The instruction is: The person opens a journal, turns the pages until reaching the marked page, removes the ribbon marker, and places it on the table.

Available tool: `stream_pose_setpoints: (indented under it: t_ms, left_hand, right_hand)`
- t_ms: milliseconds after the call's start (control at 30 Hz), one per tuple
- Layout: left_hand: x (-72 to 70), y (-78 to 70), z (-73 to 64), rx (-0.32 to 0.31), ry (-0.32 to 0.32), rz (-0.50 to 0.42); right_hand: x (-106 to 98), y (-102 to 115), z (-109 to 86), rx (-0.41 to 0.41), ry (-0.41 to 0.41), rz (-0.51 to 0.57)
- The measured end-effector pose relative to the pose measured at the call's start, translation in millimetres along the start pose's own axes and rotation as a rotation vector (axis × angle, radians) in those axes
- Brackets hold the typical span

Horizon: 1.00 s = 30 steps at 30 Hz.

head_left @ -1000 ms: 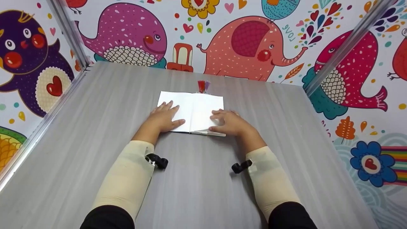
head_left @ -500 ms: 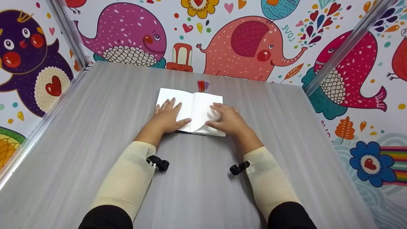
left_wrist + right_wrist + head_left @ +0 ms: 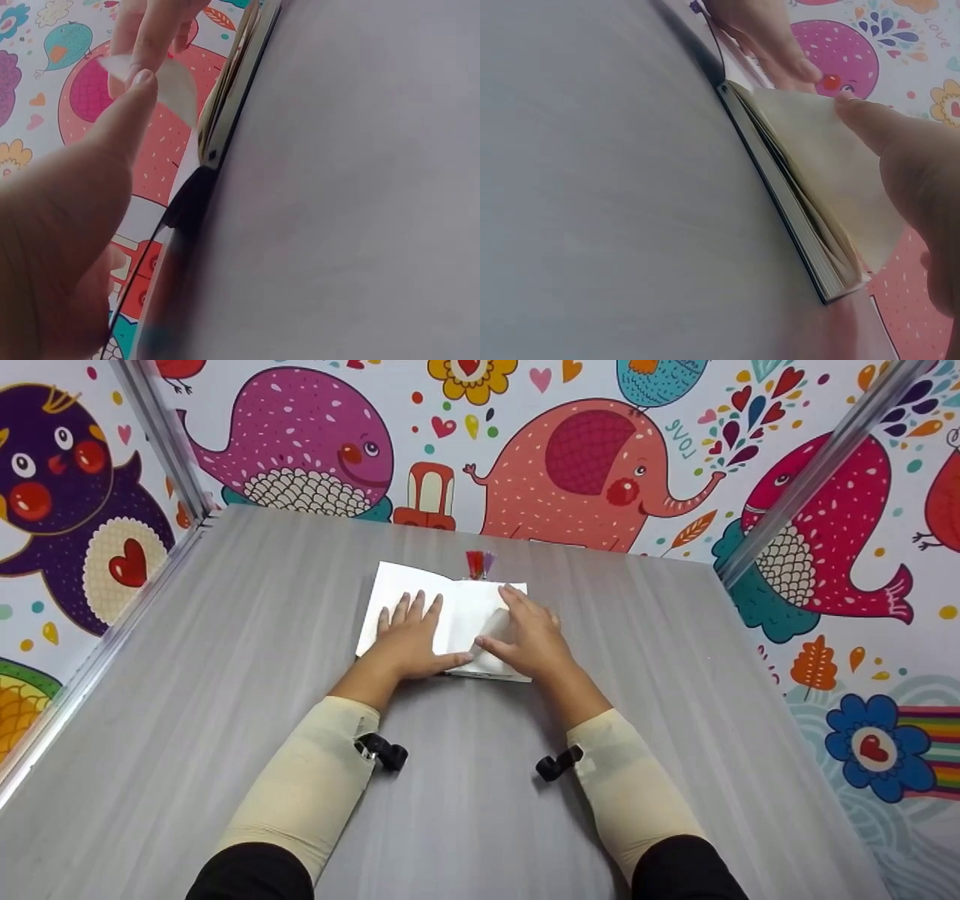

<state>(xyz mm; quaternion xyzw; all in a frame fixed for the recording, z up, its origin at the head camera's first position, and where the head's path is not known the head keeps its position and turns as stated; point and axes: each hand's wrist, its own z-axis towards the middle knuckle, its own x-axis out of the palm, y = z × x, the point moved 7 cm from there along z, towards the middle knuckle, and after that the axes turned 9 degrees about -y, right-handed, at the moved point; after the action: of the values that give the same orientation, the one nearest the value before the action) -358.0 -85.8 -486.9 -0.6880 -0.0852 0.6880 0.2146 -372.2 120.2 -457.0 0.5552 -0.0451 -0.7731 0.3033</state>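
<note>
A notebook (image 3: 386, 585) with blank white pages lies spread on the table, its dark cover edge (image 3: 776, 184) showing in the right wrist view. My left hand (image 3: 409, 645) rests on the left page, fingers spread and thumb reaching across the middle fold. On the right side, my right hand (image 3: 536, 641) holds a raised, curved page (image 3: 817, 142) between thumb and fingers. Its thumb tip is at the page's upper edge in the right wrist view; the other fingers are partly hidden behind the paper. The left half of the notebook tilts up off the table.
Red and purple tufts (image 3: 478, 564) stick out beyond the notebook's far edge. The grey table (image 3: 465, 795) is bordered by walls (image 3: 585, 472) printed with cartoon animals, with metal posts (image 3: 161, 435) at the corners. A black camera mount sits on each wrist.
The right hand has moved left and up, raising a page that lay flat and bending it leftward. The left hand has shifted right toward the fold, and the notebook's left half has risen.
</note>
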Motion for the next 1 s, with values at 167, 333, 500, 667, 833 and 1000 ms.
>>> stream_pose_setpoints:
  t_ms: [167,333,500,667,833,1000]
  left_hand:
    - [-1.1,-3.5,0.7,0.000,-0.052,0.017]
    - [-0.6,-4.4,2.2,0.013,-0.078,0.042]
    - [-4.5,-7.1,3.3,0.044,-0.122,0.050]
    - [-7.4,-9.2,3.8,0.065,-0.145,0.041]
    - [-8.7,-11.3,4.3,0.100,-0.170,0.021]
    - [-11.7,-12.9,4.8,0.147,-0.206,-0.012]
  right_hand:
    - [-0.3,4.9,-1.0,-0.004,-0.021,-0.025]
    - [0.7,5.6,-1.8,-0.006,-0.014,-0.032]
    - [0.7,1.8,-0.9,0.002,-0.005,-0.029]
    - [1.1,-3.2,0.2,0.025,0.011,-0.019]
    - [2.0,-6.7,0.1,0.040,0.019,-0.021]
    - [2.9,-11.6,1.5,0.065,0.022,-0.027]
